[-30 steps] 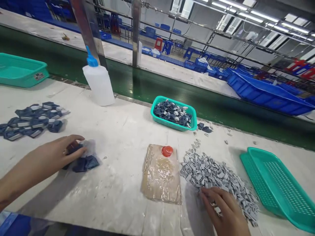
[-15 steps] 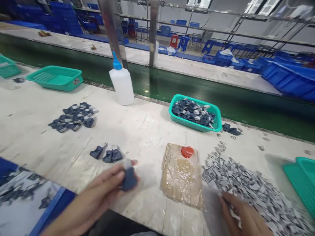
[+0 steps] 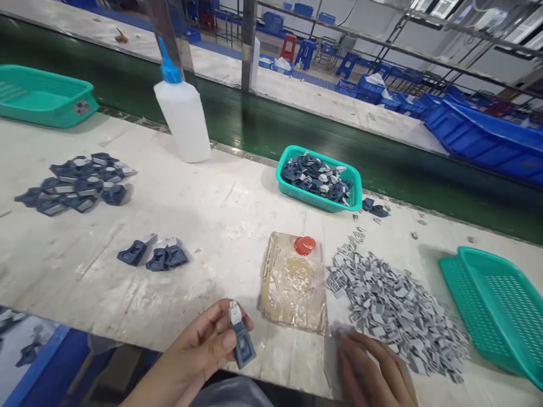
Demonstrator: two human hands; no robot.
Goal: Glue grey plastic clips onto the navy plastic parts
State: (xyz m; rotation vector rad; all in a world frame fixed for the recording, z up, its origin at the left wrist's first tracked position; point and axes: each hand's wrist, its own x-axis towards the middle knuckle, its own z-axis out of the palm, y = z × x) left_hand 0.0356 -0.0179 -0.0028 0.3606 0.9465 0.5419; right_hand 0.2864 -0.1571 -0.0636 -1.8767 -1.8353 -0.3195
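My left hand [image 3: 212,339] pinches a dark blue plastic part [image 3: 243,343] with a recessed face and a white tip, held upright over the table's front edge. Right of the cardboard pad [image 3: 275,305], my right hand [image 3: 373,367] is closed, its fingertips drawn together and blurred; what they hold, if anything, I cannot make out. Beside it spreads a heap of small grey plastic pieces [image 3: 394,305]. The pad is wrapped in clear film and bears a red blob [image 3: 304,245] and a yellowish smear. A few blue parts with white tips [image 3: 156,255] lie to the left.
A larger cluster of blue parts [image 3: 80,183] lies farther left. Behind stand a white squeeze bottle [image 3: 184,121] with a blue nozzle and a green basket [image 3: 318,199] full of blue parts. Other green baskets [image 3: 487,333] [image 3: 51,107] flank the table. A blue-edged bin [image 3: 46,373] is at lower left.
My left hand has turned the blue part so its recessed face shows, and moved it lower and slightly right. My right hand has drawn back left from the grey heap. The view has shifted right.
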